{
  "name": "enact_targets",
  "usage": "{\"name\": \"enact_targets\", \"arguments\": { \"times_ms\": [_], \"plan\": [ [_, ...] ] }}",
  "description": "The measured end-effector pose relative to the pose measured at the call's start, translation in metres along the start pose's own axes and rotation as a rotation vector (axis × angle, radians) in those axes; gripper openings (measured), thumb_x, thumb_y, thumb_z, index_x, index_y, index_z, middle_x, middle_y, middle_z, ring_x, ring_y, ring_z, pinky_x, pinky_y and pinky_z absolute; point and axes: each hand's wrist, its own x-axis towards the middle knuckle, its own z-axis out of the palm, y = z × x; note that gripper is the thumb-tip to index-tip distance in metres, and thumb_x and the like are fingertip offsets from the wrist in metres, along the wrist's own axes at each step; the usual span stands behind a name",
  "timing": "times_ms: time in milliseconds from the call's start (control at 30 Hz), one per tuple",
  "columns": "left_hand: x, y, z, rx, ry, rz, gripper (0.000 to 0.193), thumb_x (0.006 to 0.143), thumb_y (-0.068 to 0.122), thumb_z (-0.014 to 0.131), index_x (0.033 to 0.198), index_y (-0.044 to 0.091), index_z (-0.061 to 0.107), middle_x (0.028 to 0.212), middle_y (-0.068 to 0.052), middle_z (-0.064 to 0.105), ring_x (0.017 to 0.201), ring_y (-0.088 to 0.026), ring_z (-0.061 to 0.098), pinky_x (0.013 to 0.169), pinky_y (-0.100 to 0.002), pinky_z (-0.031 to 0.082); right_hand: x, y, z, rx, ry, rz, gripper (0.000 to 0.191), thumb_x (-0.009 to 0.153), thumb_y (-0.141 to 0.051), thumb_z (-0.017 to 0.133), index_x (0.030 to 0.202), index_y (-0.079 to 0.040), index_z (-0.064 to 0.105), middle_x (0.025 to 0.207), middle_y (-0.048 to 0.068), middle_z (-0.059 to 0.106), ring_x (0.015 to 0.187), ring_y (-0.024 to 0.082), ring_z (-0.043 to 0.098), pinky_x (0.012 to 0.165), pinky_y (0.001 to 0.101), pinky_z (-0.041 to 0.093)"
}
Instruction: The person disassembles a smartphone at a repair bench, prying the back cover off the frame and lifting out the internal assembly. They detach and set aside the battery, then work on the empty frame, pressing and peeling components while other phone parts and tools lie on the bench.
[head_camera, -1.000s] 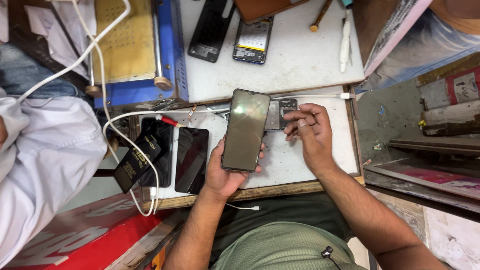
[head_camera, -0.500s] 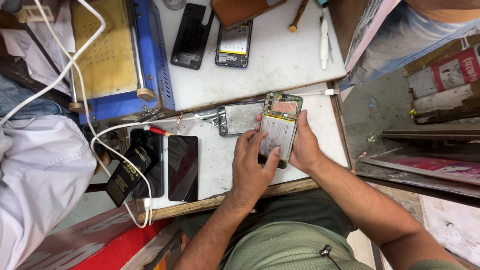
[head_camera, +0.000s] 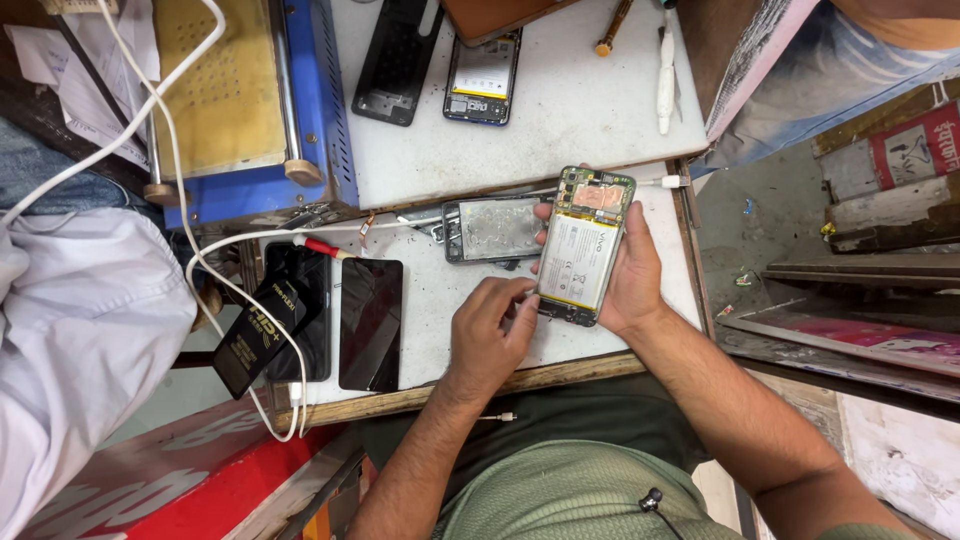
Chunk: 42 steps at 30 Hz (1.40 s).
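Green-edged open phone (head_camera: 585, 245) now flipped, battery up: right hand (head_camera: 630, 270) grips it, left hand (head_camera: 490, 335) pinches corner.

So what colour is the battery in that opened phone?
White, with small dark print; the battery shows best in the head view.

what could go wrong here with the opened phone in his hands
1. The opened phone sits propped in the right hand alone, above the worktop; a slip could drop it onto the metal frame part beneath.
2. The left hand works its fingertips at the phone's lower edge beside the exposed battery; prying too hard there might dent it.
3. The white cable loops near the black screens and could snag them.
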Motion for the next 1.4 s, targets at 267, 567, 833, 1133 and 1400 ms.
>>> {"name": "enact_targets", "arguments": {
  "times_ms": [267,567,833,1133,1400],
  "plan": [
    [0.001,0.003,-0.001,-0.015,-0.077,0.029,0.015,0.094,0.007,0.073,0.108,0.003,0.071,0.087,-0.008,0.071,0.069,-0.016,0.069,0.056,-0.027,0.056,0.001,-0.005,-0.005,0.085,0.031,-0.094,0.078,0.103,-0.074,0.038,0.148,-0.012,0.05,0.132,0.016,0.061,0.112,0.029,0.062,0.088,0.0514,0.057],
    [-0.018,0.003,-0.058,0.714,0.258,0.103,0.042,0.088,0.017,0.079,0.124,0.002,0.063,0.126,-0.02,0.06,0.122,-0.04,0.057,0.102,-0.053,0.049,-0.001,0.0,-0.013,-0.107,0.038,0.039,0.086,0.093,-0.079,0.04,0.144,-0.01,0.051,0.132,0.016,0.061,0.112,0.028,0.06,0.09,0.0499,0.055],
    [-0.019,0.0,-0.097,0.848,0.114,-0.349,0.071,0.081,0.028,0.082,0.142,0.004,0.055,0.142,-0.027,0.046,0.126,-0.045,0.049,0.099,-0.058,0.043,-0.01,-0.006,0.006,-0.794,-0.417,-0.055,0.092,0.091,-0.081,0.055,0.153,-0.014,0.044,0.139,0.018,0.06,0.128,0.029,0.059,0.104,0.049,0.055],
    [-0.033,0.022,-0.109,0.157,0.19,-0.222,0.056,0.084,0.024,0.077,0.134,0.004,0.061,0.147,-0.019,0.056,0.13,-0.034,0.059,0.103,-0.043,0.052,-0.016,-0.013,0.048,-1.969,-0.671,-0.368,0.067,0.076,-0.052,0.079,0.135,-0.024,0.065,0.138,0.012,0.06,0.122,0.033,0.054,0.1,0.0514,0.042],
    [-0.06,0.018,-0.083,-0.992,-0.238,-0.228,0.059,0.096,0.036,0.072,0.137,-0.003,0.055,0.147,-0.026,0.055,0.123,-0.031,0.066,0.1,-0.043,0.06,-0.029,0.003,0.013,-1.373,-0.28,-0.331,0.036,0.102,-0.038,0.06,0.127,-0.015,0.071,0.13,0.007,0.073,0.129,0.028,0.062,0.107,0.0409,0.051]
  ]
}}
